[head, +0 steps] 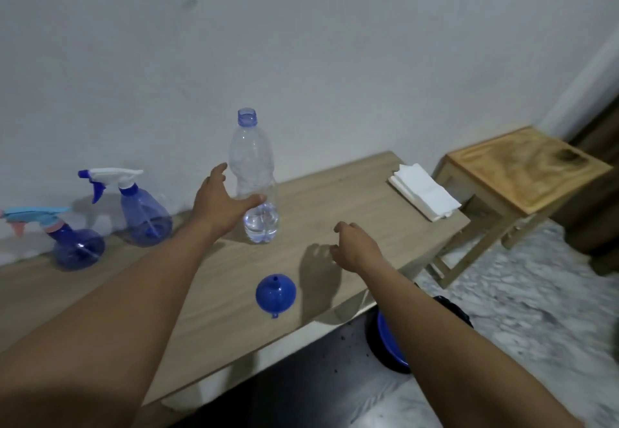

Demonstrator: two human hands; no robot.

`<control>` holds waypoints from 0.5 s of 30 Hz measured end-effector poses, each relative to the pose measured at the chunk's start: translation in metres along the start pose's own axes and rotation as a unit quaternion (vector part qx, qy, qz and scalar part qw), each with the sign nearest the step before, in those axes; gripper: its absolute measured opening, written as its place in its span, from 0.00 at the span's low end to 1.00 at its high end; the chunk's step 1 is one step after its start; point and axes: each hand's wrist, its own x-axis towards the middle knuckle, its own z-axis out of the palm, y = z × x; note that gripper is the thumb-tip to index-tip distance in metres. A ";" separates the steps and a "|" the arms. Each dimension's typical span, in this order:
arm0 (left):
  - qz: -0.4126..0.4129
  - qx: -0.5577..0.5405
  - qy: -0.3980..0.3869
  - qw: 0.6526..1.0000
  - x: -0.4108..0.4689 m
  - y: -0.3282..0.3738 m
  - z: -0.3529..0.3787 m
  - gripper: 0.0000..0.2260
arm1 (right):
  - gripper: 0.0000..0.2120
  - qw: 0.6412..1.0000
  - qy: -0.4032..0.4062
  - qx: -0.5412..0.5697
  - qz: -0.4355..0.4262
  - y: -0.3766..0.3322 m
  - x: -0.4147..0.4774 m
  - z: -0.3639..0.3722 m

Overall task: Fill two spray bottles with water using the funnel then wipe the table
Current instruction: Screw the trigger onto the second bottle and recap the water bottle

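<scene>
Head view: the left hand [221, 203] spreads its fingers wide round the open, nearly empty bottle [254, 173] mid-worktop [207, 293], probably to steady it. The right hand [355, 243] hovers loosely curled, empty. The white sprayer [144, 213] and pink sprayer [78, 243] stand capped at the far left edge. The funnel [275, 293] rests spout-up near the front edge, and tissues [423, 191] wait at the right corner.

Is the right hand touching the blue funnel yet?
Apart. The head view shows a strip of bare tabletop between the right hand and the blue funnel.
</scene>
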 end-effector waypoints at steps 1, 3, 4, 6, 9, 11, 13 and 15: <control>-0.001 -0.008 0.011 1.000 0.001 0.001 0.004 0.47 | 0.21 1.000 -0.004 -0.005 0.004 0.011 0.006 0.002; -0.004 -0.023 0.036 0.999 0.001 0.004 0.012 0.45 | 0.21 1.000 -0.010 -0.013 0.009 0.031 0.015 0.006; -0.007 -0.030 0.046 0.998 0.002 0.006 0.016 0.44 | 0.20 1.000 -0.013 -0.016 0.009 0.041 0.020 0.009; -0.010 -0.039 0.058 0.998 0.003 0.008 0.022 0.41 | 0.20 1.000 -0.020 -0.018 0.009 0.057 0.029 0.015; -0.015 -0.059 0.069 0.996 0.005 0.009 0.029 0.37 | 0.16 1.000 -0.016 -0.023 0.008 0.074 0.038 0.025; -0.025 -0.081 0.076 0.994 0.005 0.009 0.033 0.33 | 0.15 0.999 -0.010 -0.035 -0.003 0.080 0.041 0.029; -0.033 -0.090 0.082 0.992 0.004 0.011 0.035 0.31 | 0.13 0.999 -0.013 -0.039 -0.021 0.082 0.043 0.028; -0.036 -0.093 0.086 0.991 0.004 0.013 0.037 0.29 | 0.12 0.999 -0.015 -0.026 -0.034 0.078 0.047 0.020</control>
